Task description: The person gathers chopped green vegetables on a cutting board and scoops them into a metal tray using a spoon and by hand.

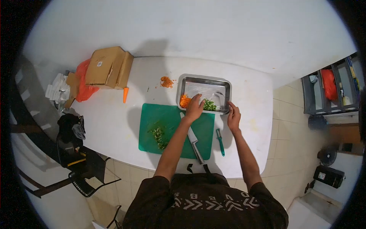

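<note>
A shallow metal tray [204, 78] sits at the back of the table, with chopped orange carrot [184, 101] in its left front corner and chopped green vegetable [209, 105] along its front side. My left hand [194, 109] reaches over the tray's front rim between the two heaps, fingers extended. The tray's right front corner is gripped by my right hand [233, 116]. Below the tray lies a green cutting board [150, 114], holding a knife [192, 136] and more chopped green pieces [158, 137]. A green-handled peeler [220, 142] rests right of the board.
Orange peelings or scraps [166, 82] lie left of the tray. A carrot [125, 95] is beside a cardboard box [106, 68] and a red plastic bag [82, 82]. A black chair [87, 171] stands at the table's left front. Shelves [331, 86] are at the right.
</note>
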Tool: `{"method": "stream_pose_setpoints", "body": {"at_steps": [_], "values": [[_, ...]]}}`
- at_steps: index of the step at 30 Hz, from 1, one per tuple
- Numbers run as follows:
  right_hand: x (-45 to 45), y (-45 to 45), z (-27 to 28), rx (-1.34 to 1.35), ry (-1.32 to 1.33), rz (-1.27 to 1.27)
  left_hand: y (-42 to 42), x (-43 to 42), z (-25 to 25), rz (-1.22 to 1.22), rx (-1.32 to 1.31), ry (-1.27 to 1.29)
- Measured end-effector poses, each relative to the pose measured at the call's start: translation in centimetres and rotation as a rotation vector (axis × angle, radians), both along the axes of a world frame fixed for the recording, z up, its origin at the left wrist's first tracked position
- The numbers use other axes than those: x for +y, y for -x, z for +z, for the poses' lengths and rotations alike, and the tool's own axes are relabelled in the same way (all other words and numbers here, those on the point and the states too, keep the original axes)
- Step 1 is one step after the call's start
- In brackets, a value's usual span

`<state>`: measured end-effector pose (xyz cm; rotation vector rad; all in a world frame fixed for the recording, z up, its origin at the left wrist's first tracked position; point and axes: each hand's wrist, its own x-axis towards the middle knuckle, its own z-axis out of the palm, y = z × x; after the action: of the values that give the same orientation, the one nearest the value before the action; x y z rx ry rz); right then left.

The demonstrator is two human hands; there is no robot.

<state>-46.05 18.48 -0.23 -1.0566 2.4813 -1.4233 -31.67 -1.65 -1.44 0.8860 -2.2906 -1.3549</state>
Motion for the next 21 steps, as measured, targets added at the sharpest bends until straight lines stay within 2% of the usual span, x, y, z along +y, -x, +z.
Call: {"method": "stream_pose_setpoints", "body": {"at_steps": [2,3,5,10,11,14,16,21], "values": [[-0.3,-0.9,-2.1,0.056,0.025,-0.091,1.5,0.8,-1.4,-0.077,-0.185,0.135],[-0.5,-1.8,-1.1,-0.042,0.036,-0.110,2.1,1.4,-1.3,-0.080,-0.181,0.133],[-0.9,-3.0,-0.3,-0.056,0.039,-0.087,3.1,2.6,-0.7,-0.083,-0.293,-0.017],[-0.7,-4.1,0.5,-0.096,0.003,-0.095,3.6,3.8,-0.3,-0.129,-0.262,-0.043],[-0.4,-4.1,1.0,-0.097,0.003,-0.097,3.3,3.9,0.1,-0.110,-0.233,0.031],[0.0,-4.3,2.3,0.043,0.022,-0.109,2.5,3.7,0.0,-0.063,-0.185,0.127],[1.0,-4.2,1.9,0.248,-0.124,0.058,1.7,4.1,-0.2,-0.041,-0.161,0.145],[2.1,-5.6,1.2,0.318,-0.169,0.063,-1.2,4.1,0.4,0.011,-0.102,0.148]]}}
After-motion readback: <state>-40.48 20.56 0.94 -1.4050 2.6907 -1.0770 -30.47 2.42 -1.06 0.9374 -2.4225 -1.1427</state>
